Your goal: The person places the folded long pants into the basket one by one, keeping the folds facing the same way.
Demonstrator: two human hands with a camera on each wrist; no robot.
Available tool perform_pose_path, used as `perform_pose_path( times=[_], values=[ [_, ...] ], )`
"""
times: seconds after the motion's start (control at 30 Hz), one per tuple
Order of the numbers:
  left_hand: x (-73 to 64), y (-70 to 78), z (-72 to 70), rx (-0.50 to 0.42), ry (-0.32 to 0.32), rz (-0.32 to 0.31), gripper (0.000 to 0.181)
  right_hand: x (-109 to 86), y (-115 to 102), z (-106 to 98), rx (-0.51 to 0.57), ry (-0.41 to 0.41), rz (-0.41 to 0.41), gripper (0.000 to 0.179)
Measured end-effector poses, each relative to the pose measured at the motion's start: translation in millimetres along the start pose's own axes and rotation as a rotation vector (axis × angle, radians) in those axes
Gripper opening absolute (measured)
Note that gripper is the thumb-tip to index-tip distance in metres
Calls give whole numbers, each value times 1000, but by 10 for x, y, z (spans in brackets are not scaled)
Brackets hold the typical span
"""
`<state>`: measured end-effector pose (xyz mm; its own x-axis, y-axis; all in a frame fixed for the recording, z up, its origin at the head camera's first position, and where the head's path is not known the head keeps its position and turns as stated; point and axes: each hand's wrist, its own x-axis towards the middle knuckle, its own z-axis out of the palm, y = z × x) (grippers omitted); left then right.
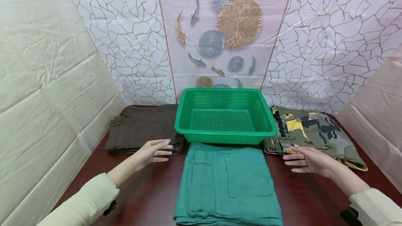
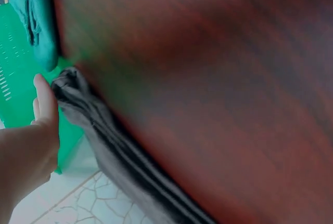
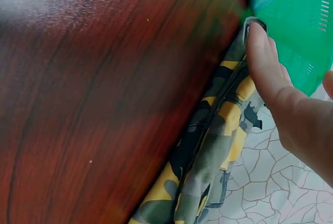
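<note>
My left hand [image 1: 154, 153] hovers with loosely bent fingers by the near right corner of a folded dark brown garment [image 1: 141, 128]. On the other side, my right hand [image 1: 306, 159] is held with relaxed fingers at the near edge of folded camouflage trousers [image 1: 317, 133] in grey, black and yellow. Neither hand holds anything. Between them lies a folded teal green garment [image 1: 232, 184] with a patch pocket showing. Behind it stands a green plastic basket [image 1: 226, 138] with perforated walls and nothing in it. Both wrist views show the hands [image 2: 48, 104] [image 3: 270, 73] beside the folded cloth edges.
A dark red wooden table [image 1: 147, 191] carries everything. Patterned cloth [image 1: 138, 37] hangs at the back, right behind the basket. Pale fabric walls [image 1: 41, 97] close in the left and right sides.
</note>
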<state>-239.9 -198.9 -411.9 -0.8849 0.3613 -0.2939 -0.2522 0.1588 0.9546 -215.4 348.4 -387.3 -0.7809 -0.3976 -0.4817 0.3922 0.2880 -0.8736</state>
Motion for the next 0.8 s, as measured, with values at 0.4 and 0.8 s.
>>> perform_pose_path(
  times=[0.4,0.8],
  values=[
    [-22,-194,-78,-125,-156,-152,65,10,190,-47,206,-260,38,41],
    [13,-287,-62,-264,-207,-263,67,70,330,-34,244,-307,73,49]
  ],
)
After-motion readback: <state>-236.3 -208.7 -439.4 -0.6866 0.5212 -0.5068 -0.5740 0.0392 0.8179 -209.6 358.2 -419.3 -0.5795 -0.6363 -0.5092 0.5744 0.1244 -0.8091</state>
